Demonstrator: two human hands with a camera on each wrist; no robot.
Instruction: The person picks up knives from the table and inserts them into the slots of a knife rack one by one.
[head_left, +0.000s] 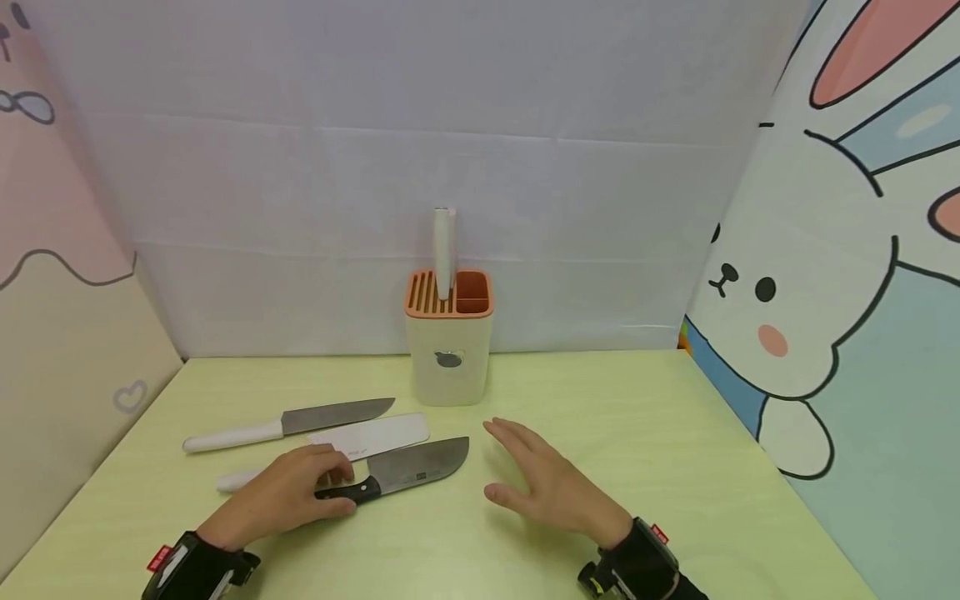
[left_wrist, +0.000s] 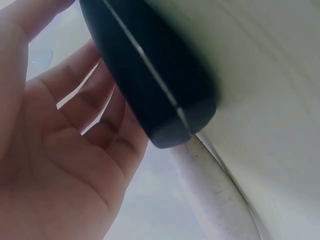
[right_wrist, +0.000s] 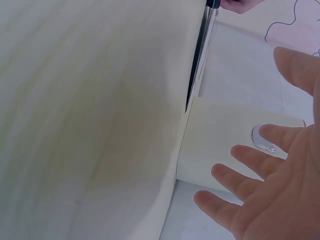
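A black-handled kitchen knife (head_left: 420, 465) lies on the table with its broad steel blade pointing right. My left hand (head_left: 288, 485) is at its handle, thumb on the near side and bent fingers on the far side. In the left wrist view the black handle (left_wrist: 150, 75) hides the fingertips, and the palm stays away from it. Just behind lies a white-bladed knife (head_left: 390, 433), its white handle partly under my left hand. Farther back is a white-handled knife (head_left: 337, 415) with a steel blade. My right hand (head_left: 551, 483) is held with fingers spread, right of the blade tip, touching nothing.
At the back middle stands a cream knife block (head_left: 450, 367) with an orange slotted top. White handles (head_left: 444, 250) rise from its slots. A white sheet (head_left: 300, 183) hangs behind the table, and printed cartoon panels (head_left: 787, 317) flank it.
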